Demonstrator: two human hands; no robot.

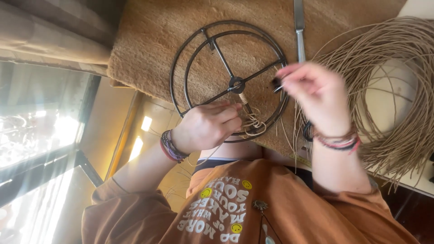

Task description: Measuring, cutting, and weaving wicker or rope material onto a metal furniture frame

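Resting on a brown mat (149, 40), the round metal frame (228, 81) is gripped at its lower rim by the left hand (208, 126). A cord strand (253, 122) is pinched closed in the right hand (312, 90). A cord coil (398, 90) lies just beside.

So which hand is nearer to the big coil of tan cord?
Right. The right hand is raised just beside the coil of tan cord; the left hand grips the wire frame, farther from the coil.
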